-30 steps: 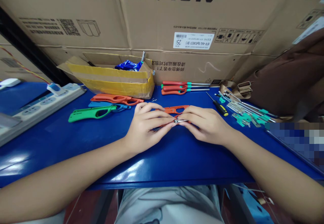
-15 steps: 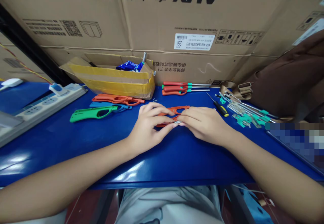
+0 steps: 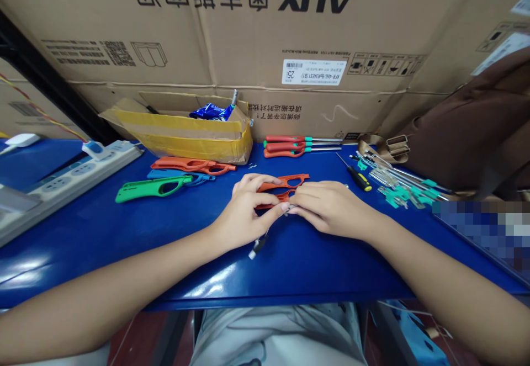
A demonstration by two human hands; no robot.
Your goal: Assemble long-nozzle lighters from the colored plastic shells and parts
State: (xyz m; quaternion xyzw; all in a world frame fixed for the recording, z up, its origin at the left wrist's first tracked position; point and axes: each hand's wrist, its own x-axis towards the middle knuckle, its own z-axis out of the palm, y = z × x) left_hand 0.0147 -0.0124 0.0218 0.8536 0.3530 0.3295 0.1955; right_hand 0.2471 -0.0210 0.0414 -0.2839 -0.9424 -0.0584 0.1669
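My left hand point(image 3: 244, 211) and my right hand point(image 3: 329, 208) meet at the middle of the blue table point(image 3: 124, 233). Both pinch at an orange plastic lighter shell point(image 3: 285, 181) that lies under the fingers, and a small metal part shows between the fingertips. A thin black-and-white wire piece point(image 3: 257, 244) pokes out below my left palm. Fingers of both hands are curled and pressed together.
A green shell point(image 3: 151, 186), a blue one and an orange shell point(image 3: 190, 163) lie left. Behind are a taped cardboard box point(image 3: 182, 131), red-handled tools point(image 3: 298, 145), a small screwdriver point(image 3: 356, 175), metal rods with teal parts point(image 3: 397, 184), a power strip point(image 3: 62, 175) and a brown bag point(image 3: 467, 128).
Both hands shifted slightly toward me on the orange shell. A small black-and-white wire piece now shows below my left palm.
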